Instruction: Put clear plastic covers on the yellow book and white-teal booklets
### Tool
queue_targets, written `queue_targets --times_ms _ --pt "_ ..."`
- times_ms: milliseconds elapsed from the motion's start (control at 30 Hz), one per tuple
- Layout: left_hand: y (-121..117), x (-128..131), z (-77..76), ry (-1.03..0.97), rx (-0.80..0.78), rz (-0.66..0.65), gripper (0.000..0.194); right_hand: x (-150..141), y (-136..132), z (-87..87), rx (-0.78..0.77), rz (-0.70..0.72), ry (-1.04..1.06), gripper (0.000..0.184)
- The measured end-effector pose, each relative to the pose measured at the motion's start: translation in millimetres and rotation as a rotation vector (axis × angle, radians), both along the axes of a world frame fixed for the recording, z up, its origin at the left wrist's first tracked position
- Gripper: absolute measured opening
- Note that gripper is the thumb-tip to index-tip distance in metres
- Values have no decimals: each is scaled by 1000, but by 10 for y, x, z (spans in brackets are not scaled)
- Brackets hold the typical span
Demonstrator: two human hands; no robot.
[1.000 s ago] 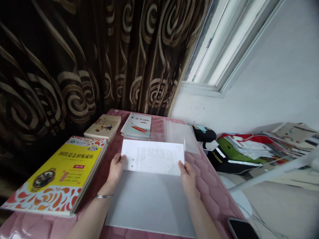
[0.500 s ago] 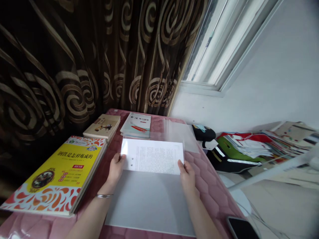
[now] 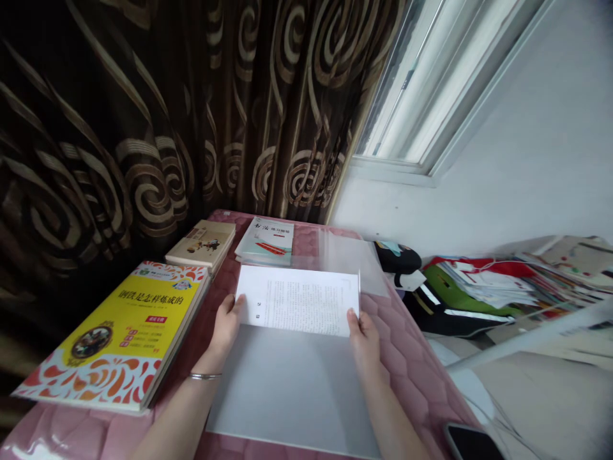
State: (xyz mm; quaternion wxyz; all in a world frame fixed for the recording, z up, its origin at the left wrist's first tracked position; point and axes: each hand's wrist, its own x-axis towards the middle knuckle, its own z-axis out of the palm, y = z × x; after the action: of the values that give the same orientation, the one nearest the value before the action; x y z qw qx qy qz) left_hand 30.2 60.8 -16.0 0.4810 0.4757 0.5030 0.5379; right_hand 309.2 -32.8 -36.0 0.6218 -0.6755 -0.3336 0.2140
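Observation:
A white printed page [image 3: 297, 300] with columns of small text lies flat between my hands. My left hand [image 3: 227, 327] pinches its left edge with the thumb on top. On the opposite edge my right hand [image 3: 364, 335] holds it the same way, fingers curled. Nearer to me, a plain pale grey sheet [image 3: 287, 390] meets the page's lower edge and stretches between my forearms. A clear plastic sheet [image 3: 357, 259] lies beyond the page at the right. Whether the page belongs to a book beneath, I cannot tell.
Left of my hands lies a large yellow book [image 3: 124, 332], with a tan book [image 3: 201, 244] behind it. A calligraphy book [image 3: 265, 239] sits at the back. The pink quilted surface [image 3: 407, 358] ends at the right, near a phone [image 3: 472, 441]. Bags and papers [image 3: 493, 281] are piled beyond.
The whole view has shifted slightly, so things appear a little farther right. The plastic's shine over the page has lessened. Both hands keep their hold on the page's edges.

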Motion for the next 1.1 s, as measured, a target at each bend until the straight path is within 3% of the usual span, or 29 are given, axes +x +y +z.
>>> queue_targets --times_ms 100,300,467,633,767,933,1100 --pt "-15 1 27 -25 -6 -2 46 -13 -6 11 3 -12 29 47" --pt "29 -5 -81 70 53 52 48 -33 -11 20 85 25 180 41" --pt "22 -10 -47 87 30 30 44 -18 -4 6 44 25 110 45" --pt "6 -11 11 -33 -15 20 37 24 21 -39 14 7 18 50" --pt "6 -14 -11 3 9 10 35 12 13 -18 22 -10 4 51" --pt "24 -14 -71 65 40 21 40 -34 -20 37 65 36 135 49" --pt "43 -8 -109 85 67 31 42 -6 -14 15 10 22 68 53"
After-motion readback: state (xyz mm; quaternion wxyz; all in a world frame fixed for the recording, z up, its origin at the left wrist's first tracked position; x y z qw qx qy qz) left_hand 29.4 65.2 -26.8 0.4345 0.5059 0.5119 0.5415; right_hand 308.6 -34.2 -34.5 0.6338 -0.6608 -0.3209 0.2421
